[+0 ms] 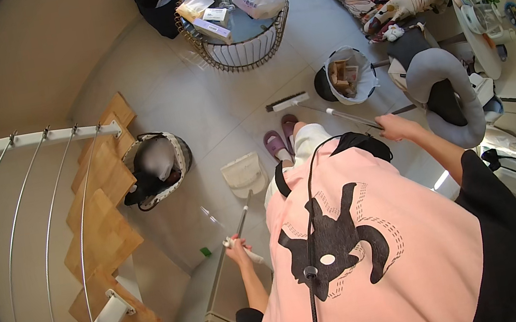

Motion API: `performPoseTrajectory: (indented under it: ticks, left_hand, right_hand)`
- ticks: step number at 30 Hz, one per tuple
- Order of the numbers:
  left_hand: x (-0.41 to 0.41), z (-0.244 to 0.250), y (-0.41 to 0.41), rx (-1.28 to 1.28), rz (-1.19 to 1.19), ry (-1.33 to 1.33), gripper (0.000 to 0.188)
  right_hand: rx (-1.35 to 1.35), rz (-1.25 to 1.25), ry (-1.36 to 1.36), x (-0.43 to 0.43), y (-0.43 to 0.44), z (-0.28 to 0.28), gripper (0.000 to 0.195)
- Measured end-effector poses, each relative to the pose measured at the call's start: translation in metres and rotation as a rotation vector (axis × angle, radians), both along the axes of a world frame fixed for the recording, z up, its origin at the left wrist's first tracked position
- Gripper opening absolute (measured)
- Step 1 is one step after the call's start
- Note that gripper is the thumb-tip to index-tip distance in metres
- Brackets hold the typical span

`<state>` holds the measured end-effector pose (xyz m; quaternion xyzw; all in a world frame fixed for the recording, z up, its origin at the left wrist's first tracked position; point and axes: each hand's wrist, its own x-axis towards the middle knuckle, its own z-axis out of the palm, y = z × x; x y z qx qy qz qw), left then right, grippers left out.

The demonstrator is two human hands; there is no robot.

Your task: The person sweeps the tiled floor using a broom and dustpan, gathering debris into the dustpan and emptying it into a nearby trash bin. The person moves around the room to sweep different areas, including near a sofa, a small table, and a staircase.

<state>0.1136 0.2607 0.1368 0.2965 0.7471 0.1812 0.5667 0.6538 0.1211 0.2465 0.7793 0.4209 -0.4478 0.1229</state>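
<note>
My left hand (237,249) grips the handle of a long-handled white dustpan (243,172). The pan rests on the tiled floor to the left of my slippers (275,142). On the other side, my right hand (397,127) holds the pole of a broom (353,118) near its upper part. The broom's white head with dark bristles (287,102) lies on the floor just beyond my feet. It is apart from the dustpan.
Wooden stairs (104,222) with a cable railing and a woven basket (184,160) are on the left. A lined trash bin (360,77) stands at the right, by a chair bearing a grey neck pillow (440,59). Ahead is a loaded round wire-frame table (244,50). A green scrap (205,252) lies near a cabinet.
</note>
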Motion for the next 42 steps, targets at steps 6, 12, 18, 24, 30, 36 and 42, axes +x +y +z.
performPoseTrajectory:
  ticks: [6,12,18,24,30,36,42]
  left_hand:
    - [0.029,0.003,0.064,0.041,-0.138,-0.11,0.021]
    - [0.084,-0.02,0.121,0.11,-0.273,-0.124,0.019]
    - [0.153,-0.011,0.175,0.159,-0.462,0.014,0.02]
    - [0.193,-0.013,0.218,0.226,-0.516,0.176,0.022]
    - [0.193,-0.056,0.26,0.366,-0.666,0.195,0.022]
    - [0.195,-0.063,0.292,0.298,-0.817,0.195,0.028]
    - [0.205,-0.046,0.309,0.292,-0.888,0.145,0.027]
  right_hand:
    - [0.15,-0.062,0.008,-0.012,0.037,-0.008,0.019]
    - [0.192,-0.203,0.1,-0.025,0.1,-0.014,0.018]
    - [0.157,-0.205,0.155,-0.041,0.158,-0.017,0.02]
    - [0.161,-0.227,0.125,-0.059,0.191,-0.036,0.042]
    - [0.181,-0.251,0.057,-0.115,0.227,-0.037,0.018]
    - [0.279,-0.359,-0.038,-0.174,0.262,-0.073,0.018]
    - [0.308,-0.53,-0.112,-0.214,0.297,-0.103,0.015]
